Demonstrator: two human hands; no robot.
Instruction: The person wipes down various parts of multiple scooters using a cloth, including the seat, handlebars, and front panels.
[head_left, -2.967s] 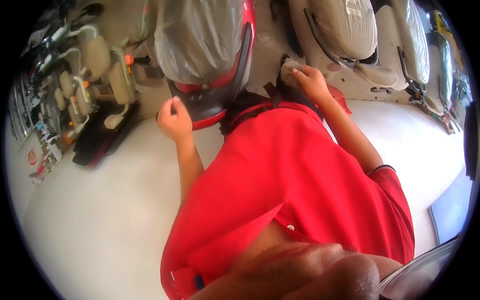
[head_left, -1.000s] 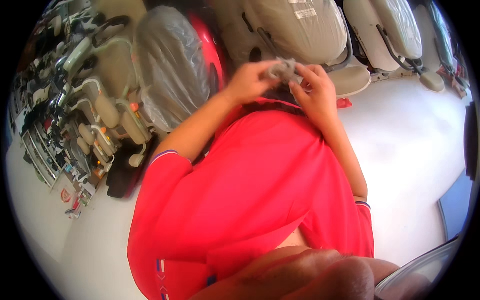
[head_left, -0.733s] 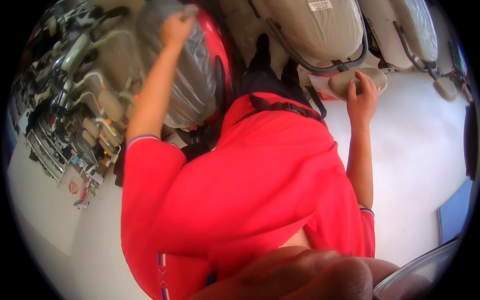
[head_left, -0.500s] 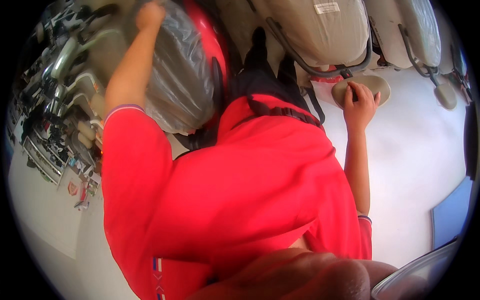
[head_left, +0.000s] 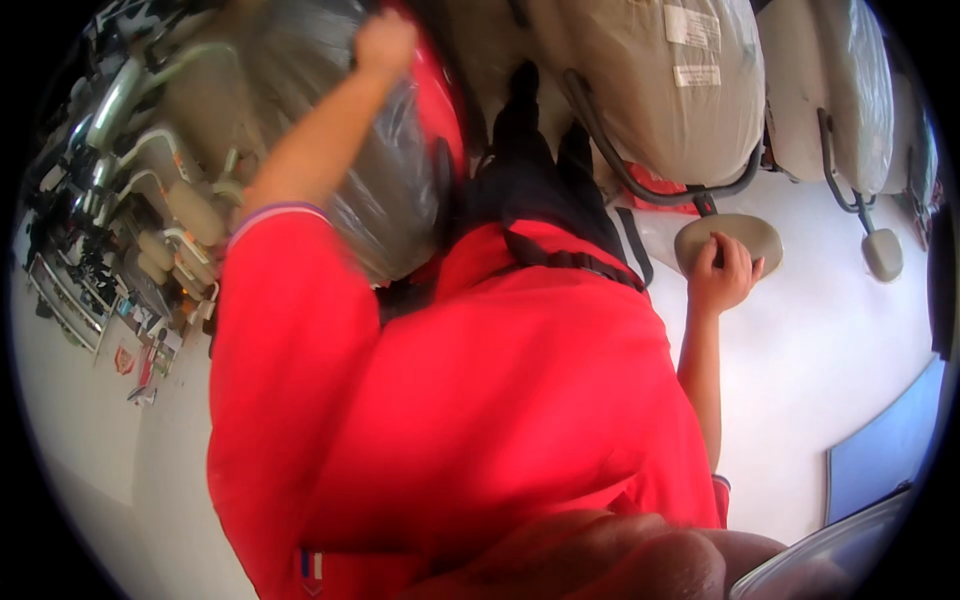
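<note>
My left hand [head_left: 386,42] is raised over a long seat wrapped in clear plastic [head_left: 350,190], part of a red vehicle [head_left: 436,100] that looks like a scooter. Motion smears its fingers, and whether they touch the plastic is unclear. Over a beige oval pad [head_left: 755,240], my right hand [head_left: 724,278] is closed with curled fingers. Something dark shows between its thumb and fingers, too small to name. The pad sits on a short dark stem beneath a bent grey bar [head_left: 640,188] of a second plastic-wrapped seat [head_left: 650,90].
Several metal rails and beige pads [head_left: 190,210] crowd the left side. Another wrapped seat [head_left: 835,90] with a small beige pad [head_left: 882,255] stands at the right. A blue panel [head_left: 885,440] lies lower right on the pale floor [head_left: 780,390]. Small items [head_left: 150,360] lie at left.
My left hand has moved right across the wrapped seat. My right hand stays at the oval pad. The whole view has shifted slightly.
</note>
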